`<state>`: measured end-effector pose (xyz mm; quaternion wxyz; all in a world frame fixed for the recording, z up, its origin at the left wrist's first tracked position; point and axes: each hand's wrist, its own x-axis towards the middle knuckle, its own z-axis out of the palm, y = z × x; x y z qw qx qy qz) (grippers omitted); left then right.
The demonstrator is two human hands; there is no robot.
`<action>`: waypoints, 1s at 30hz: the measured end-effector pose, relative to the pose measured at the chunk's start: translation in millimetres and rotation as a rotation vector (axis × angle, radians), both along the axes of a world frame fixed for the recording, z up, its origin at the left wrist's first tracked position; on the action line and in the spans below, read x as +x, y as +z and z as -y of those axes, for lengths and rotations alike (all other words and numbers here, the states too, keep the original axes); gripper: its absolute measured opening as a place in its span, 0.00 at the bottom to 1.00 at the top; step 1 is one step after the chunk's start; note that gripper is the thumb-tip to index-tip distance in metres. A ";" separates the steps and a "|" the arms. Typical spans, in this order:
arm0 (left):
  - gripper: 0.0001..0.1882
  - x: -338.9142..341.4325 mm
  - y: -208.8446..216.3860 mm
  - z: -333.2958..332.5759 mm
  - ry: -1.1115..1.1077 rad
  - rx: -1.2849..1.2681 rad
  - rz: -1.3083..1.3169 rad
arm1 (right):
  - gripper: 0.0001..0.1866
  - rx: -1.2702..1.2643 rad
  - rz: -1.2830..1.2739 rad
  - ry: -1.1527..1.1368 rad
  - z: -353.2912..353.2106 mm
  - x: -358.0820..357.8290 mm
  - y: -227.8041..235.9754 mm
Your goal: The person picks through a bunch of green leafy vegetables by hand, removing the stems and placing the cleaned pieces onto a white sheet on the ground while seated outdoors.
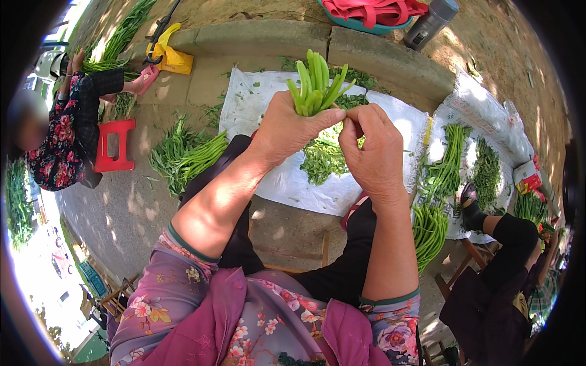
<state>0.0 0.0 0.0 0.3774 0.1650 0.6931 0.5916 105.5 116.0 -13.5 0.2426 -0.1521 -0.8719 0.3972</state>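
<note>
My left hand [282,129] is closed around a bunch of green vegetable stems [314,82], held upright with the cut-looking ends fanning out above the fist. Right beside it, my right hand [375,149] has thumb and forefinger pinched together near my left thumb. Whatever is in that pinch, if anything, is too small to make out. Below both hands a white woven sheet [278,186] lies on the ground between my feet, with a heap of loose green leaves [323,163] on it.
Leafy bundles of stems [189,149] lie left of the sheet; more stems [430,235] lie to the right. A concrete curb [262,38] runs behind, with a teal basin [366,23] and a grey flask [431,24]. People sit either side, a red stool [116,145] at left.
</note>
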 end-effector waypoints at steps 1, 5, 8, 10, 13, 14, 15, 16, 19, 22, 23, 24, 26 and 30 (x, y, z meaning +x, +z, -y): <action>0.11 0.5 0.3 -0.6 0.005 -0.001 -0.001 | 0.04 0.017 0.000 -0.004 0.1 -0.2 -0.2; 0.08 5.2 -1.8 -4.4 0.055 0.070 0.001 | 0.04 0.070 -0.014 -0.038 0.1 -3.0 -0.9; 0.06 9.7 -2.6 -4.9 0.107 0.140 0.157 | 0.04 -0.095 -0.043 -0.085 4.5 -3.5 3.3; 0.05 10.1 -6.0 -6.4 0.121 0.249 0.199 | 0.04 -0.223 -0.027 -0.118 6.3 -4.6 7.8; 0.05 11.1 -7.9 -8.7 0.140 0.326 0.281 | 0.05 -0.407 -0.036 -0.158 9.5 -5.1 13.0; 0.06 11.5 -8.4 -9.4 0.146 0.337 0.311 | 0.06 -0.468 -0.045 -0.170 9.9 -5.1 13.7; 0.06 12.2 -9.4 -9.8 0.144 0.352 0.336 | 0.06 -0.543 -0.026 -0.179 9.3 -4.5 13.7; 0.06 12.9 -11.1 -10.1 0.141 0.366 0.360 | 0.06 -0.619 -0.008 -0.187 7.9 -3.5 13.3; 0.06 12.9 -10.5 -12.5 0.130 0.371 0.380 | 0.05 -0.711 -0.021 -0.196 4.4 -2.0 11.0; 0.06 13.2 -8.4 -12.8 0.112 0.367 0.400 | 0.04 -0.744 -0.037 -0.222 1.7 -0.9 9.3; 0.07 13.1 -8.3 -12.0 0.105 0.367 0.411 | 0.04 -0.757 -0.037 -0.234 0.3 -0.4 8.7; 0.07 10.6 -9.0 -9.9 0.093 0.395 0.422 | 0.04 -0.812 -0.056 -0.239 -5.0 0.6 7.8; 0.09 1.5 -11.4 -4.5 0.069 0.450 0.444 | 0.06 -0.920 -0.036 -0.250 -20.4 6.4 10.4; 0.08 -3.6 -10.3 -5.9 0.060 0.329 0.445 | 0.08 -0.633 0.030 -0.289 -36.2 14.0 -1.3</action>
